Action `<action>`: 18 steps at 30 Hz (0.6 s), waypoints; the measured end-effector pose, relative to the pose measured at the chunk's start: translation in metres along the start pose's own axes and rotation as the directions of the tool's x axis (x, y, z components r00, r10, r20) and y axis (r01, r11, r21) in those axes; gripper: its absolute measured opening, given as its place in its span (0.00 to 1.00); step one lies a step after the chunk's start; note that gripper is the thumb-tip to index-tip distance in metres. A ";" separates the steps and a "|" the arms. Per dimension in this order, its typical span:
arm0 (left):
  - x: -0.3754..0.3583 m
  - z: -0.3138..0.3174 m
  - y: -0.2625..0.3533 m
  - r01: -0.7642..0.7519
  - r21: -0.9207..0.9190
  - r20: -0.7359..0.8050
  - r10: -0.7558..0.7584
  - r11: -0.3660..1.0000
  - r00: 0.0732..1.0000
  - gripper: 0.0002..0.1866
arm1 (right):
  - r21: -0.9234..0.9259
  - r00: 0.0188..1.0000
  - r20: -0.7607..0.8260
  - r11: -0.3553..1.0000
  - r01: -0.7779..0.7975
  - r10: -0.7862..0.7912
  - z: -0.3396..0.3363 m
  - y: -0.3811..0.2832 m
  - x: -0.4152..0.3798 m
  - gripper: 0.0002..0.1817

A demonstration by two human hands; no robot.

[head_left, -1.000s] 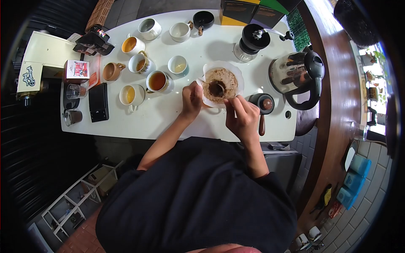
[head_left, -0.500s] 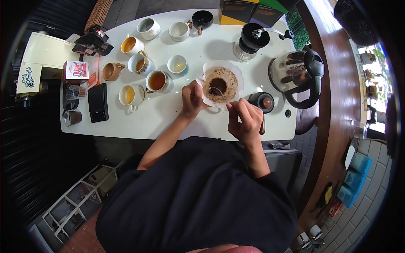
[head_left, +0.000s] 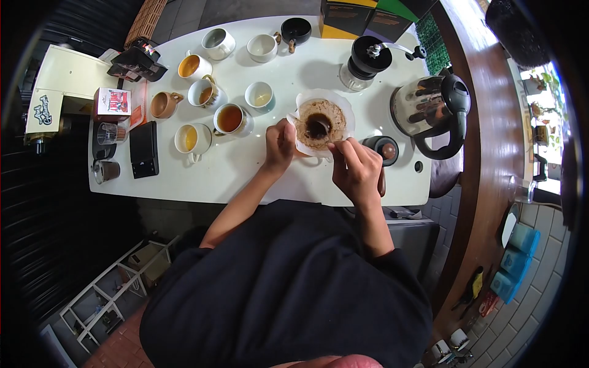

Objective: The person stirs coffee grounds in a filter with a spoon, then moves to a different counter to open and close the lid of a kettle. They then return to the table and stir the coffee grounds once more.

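Observation:
A white paper coffee filter (head_left: pixel 348 119) holds wet brown coffee grounds (head_left: pixel 328 111), with a dark pool at the centre. My left hand (head_left: pixel 280 146) is closed at the filter's left edge, pinching the paper between thumb and fingers. From the right, my right hand (head_left: pixel 357 168) grips a metal spoon (head_left: pixel 319 129) whose bowl dips into the dark middle of the grounds. Its handle is mostly hidden by my fingers. Under the filter, the dripper is largely covered. Just right of it is a round black tamper-like piece (head_left: pixel 388 151) with a brown knob, close to my right hand.
Several cups stand to the left, including a cup of amber liquid (head_left: pixel 230 118) and a pale cup (head_left: pixel 260 96). A hand grinder (head_left: pixel 366 61) is behind the filter. A glass kettle (head_left: pixel 423 107) occupies the right side. A black scale (head_left: pixel 145 150) lies far left.
The spoon has shifted slightly within the dark centre of the grounds. My right hand has turned a little, and my left hand keeps its place at the filter's edge.

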State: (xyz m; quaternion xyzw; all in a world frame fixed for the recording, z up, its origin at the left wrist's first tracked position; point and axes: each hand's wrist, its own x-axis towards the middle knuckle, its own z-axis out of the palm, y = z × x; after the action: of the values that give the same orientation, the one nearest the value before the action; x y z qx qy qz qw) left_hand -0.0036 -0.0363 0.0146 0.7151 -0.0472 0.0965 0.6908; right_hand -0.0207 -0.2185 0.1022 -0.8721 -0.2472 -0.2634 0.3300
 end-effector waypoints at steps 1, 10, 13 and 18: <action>0.000 0.002 0.003 0.005 -0.023 -0.025 -0.005 1.000 1.000 0.23 | 0.001 1.000 0.001 1.000 0.000 0.000 -0.001 -0.001 0.000 0.12; 0.002 -0.001 0.016 0.098 -0.109 0.004 -0.098 0.989 0.995 0.14 | 0.049 0.966 -0.067 0.968 -0.246 0.249 0.003 -0.004 -0.005 0.12; 0.002 -0.004 0.015 0.118 -0.079 -0.044 -0.121 0.990 0.992 0.10 | 0.041 0.956 -0.081 0.960 -0.279 0.281 0.002 -0.005 -0.008 0.13; 0.001 -0.014 0.027 0.188 -0.157 0.030 -0.186 0.969 0.982 0.09 | 0.060 0.931 -0.049 0.931 -0.359 0.362 -0.002 -0.006 -0.010 0.14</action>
State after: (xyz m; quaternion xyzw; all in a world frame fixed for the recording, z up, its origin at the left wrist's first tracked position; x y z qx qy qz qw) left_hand -0.0087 -0.0237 0.0416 0.6595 0.0076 0.0214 0.7513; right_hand -0.0320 -0.2188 0.1004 -0.8860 -0.0794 -0.2180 0.4015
